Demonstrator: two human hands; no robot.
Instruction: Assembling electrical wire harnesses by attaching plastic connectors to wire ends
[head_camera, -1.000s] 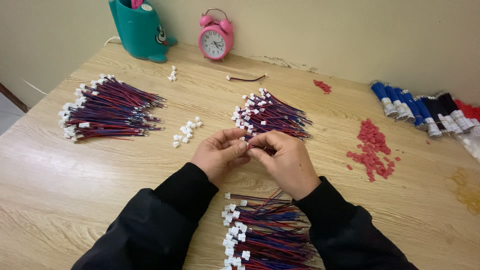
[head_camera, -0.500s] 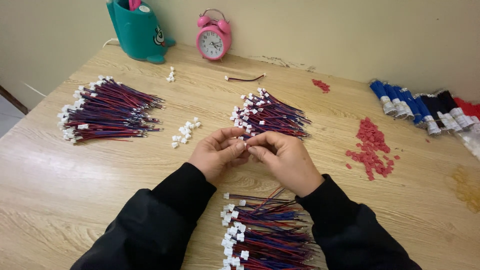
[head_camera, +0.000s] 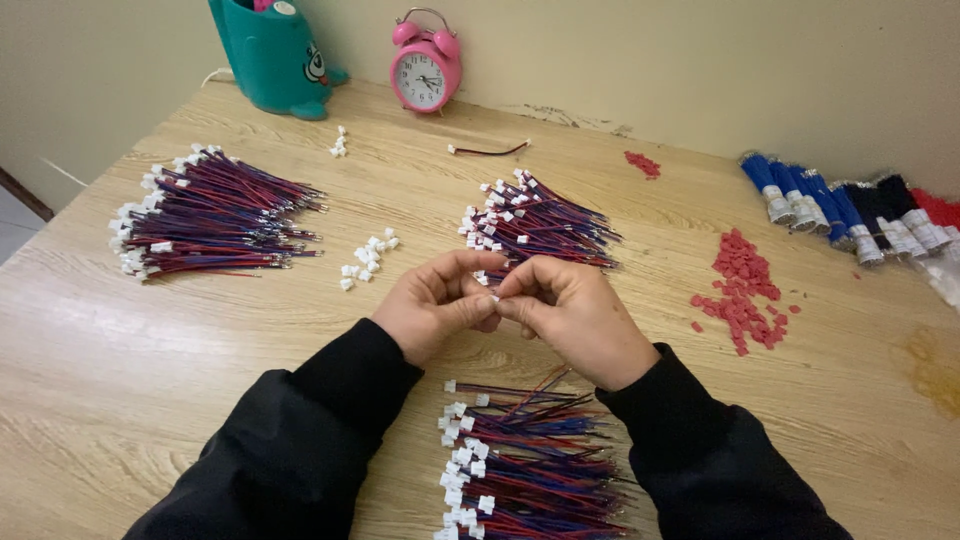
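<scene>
My left hand (head_camera: 432, 303) and my right hand (head_camera: 575, 315) meet fingertip to fingertip above the middle of the wooden table (head_camera: 120, 360). Between the pinched fingers sits a small white connector (head_camera: 494, 297); any wire on it is hidden by the hands. Just beyond the hands lies a bundle of red and blue wires with white plugs (head_camera: 535, 222). A second such bundle (head_camera: 520, 465) lies between my forearms near the front edge. Both sleeves are black.
A larger wire bundle (head_camera: 205, 212) lies at the left. Loose white connectors (head_camera: 368, 258) sit left of my hands, a few more (head_camera: 339, 143) farther back. Red pieces (head_camera: 745, 288) are heaped at the right, blue and black spools (head_camera: 835, 205) behind them. A pink alarm clock (head_camera: 425, 68) and teal holder (head_camera: 275, 55) stand by the wall.
The hands stay together at the same spot; only small finger movement on the connector shows. The view has shifted very slightly.
</scene>
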